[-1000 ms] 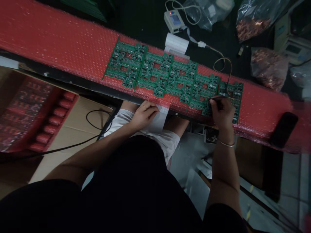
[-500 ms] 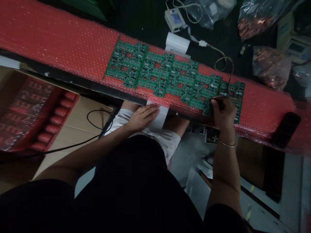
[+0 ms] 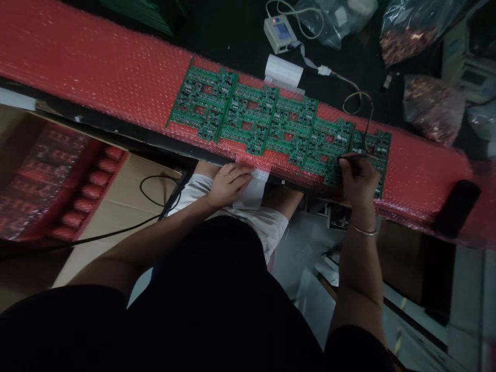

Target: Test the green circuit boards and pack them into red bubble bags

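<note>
Several green circuit boards lie side by side on a long strip of red bubble wrap. My right hand is closed round a thin corded probe whose tip rests on the boards at the right end of the row. My left hand is curled at the near edge of the wrap, fingers on a white paper strip that hangs over my lap.
A small grey device with a lit screen and a white block sit behind the boards. Bags of small parts lie at the back right. A black object rests at the wrap's right end. A cardboard box with red rolls stands left.
My left hand's fingers stretched flat over the paper strip half a second ago and have curled back in. My right hand has stayed on the right boards with the probe.
</note>
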`<state>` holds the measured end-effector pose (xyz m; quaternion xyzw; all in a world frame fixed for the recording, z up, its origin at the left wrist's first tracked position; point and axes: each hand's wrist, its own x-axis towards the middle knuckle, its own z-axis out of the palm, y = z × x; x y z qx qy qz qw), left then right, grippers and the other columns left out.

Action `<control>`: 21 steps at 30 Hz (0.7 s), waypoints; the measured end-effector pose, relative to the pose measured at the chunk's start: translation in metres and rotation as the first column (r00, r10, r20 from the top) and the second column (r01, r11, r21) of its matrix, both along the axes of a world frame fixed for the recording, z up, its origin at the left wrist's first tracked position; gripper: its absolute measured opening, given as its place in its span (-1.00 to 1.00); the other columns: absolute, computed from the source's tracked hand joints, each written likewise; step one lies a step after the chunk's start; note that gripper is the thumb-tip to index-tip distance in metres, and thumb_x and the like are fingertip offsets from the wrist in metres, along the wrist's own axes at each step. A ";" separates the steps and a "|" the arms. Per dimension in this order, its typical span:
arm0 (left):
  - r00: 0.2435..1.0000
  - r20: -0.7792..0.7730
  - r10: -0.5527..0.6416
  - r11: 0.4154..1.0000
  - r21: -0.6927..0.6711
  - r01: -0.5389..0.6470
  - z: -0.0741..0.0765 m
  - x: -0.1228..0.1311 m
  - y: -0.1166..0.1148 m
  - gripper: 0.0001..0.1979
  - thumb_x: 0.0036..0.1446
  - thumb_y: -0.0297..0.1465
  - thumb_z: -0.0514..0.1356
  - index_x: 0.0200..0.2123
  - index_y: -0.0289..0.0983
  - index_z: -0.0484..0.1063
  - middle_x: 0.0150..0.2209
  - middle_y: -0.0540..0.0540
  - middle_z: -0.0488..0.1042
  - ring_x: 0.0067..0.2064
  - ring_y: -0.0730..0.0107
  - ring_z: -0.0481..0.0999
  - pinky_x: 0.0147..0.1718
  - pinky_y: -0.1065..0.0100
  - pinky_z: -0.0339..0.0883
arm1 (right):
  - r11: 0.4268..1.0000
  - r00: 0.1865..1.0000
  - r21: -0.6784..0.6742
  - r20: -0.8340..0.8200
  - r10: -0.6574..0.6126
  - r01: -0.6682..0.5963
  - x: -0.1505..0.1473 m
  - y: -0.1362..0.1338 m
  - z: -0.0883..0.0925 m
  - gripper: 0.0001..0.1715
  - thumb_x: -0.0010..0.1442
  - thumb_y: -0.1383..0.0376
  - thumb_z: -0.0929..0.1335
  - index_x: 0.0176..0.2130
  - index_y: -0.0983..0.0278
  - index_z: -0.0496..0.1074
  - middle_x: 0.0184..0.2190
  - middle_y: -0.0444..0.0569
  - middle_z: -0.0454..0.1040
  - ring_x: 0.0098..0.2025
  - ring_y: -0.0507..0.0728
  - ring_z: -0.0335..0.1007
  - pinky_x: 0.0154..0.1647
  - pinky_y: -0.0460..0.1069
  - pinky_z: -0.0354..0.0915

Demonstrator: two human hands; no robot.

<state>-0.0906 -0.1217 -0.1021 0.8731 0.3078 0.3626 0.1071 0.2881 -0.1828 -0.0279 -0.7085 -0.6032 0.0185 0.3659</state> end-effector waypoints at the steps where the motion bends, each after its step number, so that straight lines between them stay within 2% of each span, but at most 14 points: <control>1: 1.000 -0.003 0.009 1.000 0.008 -0.009 -0.001 0.000 -0.001 -0.89 0.33 -0.41 0.24 -0.23 -0.15 0.60 -0.09 -0.11 0.68 -0.08 0.20 0.61 -0.09 0.09 0.49 | 1.000 1.000 0.001 0.001 -0.003 0.003 0.000 0.000 0.000 -0.55 0.34 -0.10 0.34 -0.21 0.20 0.54 -0.28 0.03 0.62 -0.24 0.20 0.55 -0.16 0.12 0.46; 4: 1.000 0.003 0.020 1.000 -0.024 -0.020 -0.001 0.000 -0.003 -0.88 0.33 -0.40 0.23 -0.23 -0.14 0.59 -0.08 -0.11 0.68 -0.03 0.18 0.60 -0.07 0.07 0.49 | 1.000 1.000 0.007 0.002 -0.006 0.006 -0.001 0.000 0.001 -0.53 0.34 -0.11 0.34 -0.21 0.20 0.55 -0.29 0.03 0.62 -0.26 0.19 0.55 -0.19 0.10 0.45; 10: 0.997 0.070 -0.035 0.995 -0.095 0.041 0.002 -0.002 -0.005 -0.88 0.31 -0.45 0.23 -0.19 -0.15 0.58 -0.02 -0.13 0.65 0.08 0.17 0.58 0.05 0.05 0.48 | 1.000 1.000 -0.006 0.006 -0.007 0.007 0.000 0.001 0.001 -0.54 0.34 -0.11 0.33 -0.23 0.19 0.54 -0.29 0.03 0.62 -0.25 0.20 0.54 -0.16 0.12 0.45; 14: 0.996 0.073 -0.044 0.997 -0.065 0.048 0.007 -0.003 -0.007 -0.89 0.31 -0.47 0.22 -0.21 -0.17 0.55 -0.03 -0.12 0.64 0.06 0.20 0.58 0.05 0.08 0.48 | 1.000 1.000 -0.014 -0.006 -0.009 0.009 0.000 0.000 0.000 -0.55 0.34 -0.10 0.34 -0.23 0.20 0.53 -0.29 0.05 0.61 -0.23 0.22 0.54 -0.13 0.15 0.45; 17: 0.996 0.082 -0.017 0.998 -0.052 0.021 0.019 0.000 -0.011 -0.91 0.30 -0.46 0.23 -0.21 -0.17 0.54 -0.07 -0.11 0.63 0.01 0.20 0.58 0.00 0.10 0.48 | 1.000 1.000 -0.008 -0.007 -0.011 0.011 -0.002 0.001 0.001 -0.55 0.33 -0.10 0.33 -0.23 0.20 0.54 -0.28 0.06 0.62 -0.24 0.22 0.55 -0.13 0.14 0.45; 21: 0.977 0.213 0.005 0.994 -0.104 0.017 0.050 0.012 -0.015 -0.94 0.29 -0.45 0.28 -0.21 -0.17 0.54 -0.10 -0.09 0.61 -0.06 0.24 0.58 -0.03 0.14 0.47 | 1.000 1.000 -0.026 -0.002 -0.015 0.015 -0.002 0.002 0.002 -0.52 0.34 -0.12 0.32 -0.24 0.20 0.54 -0.27 0.07 0.63 -0.23 0.22 0.55 -0.12 0.14 0.46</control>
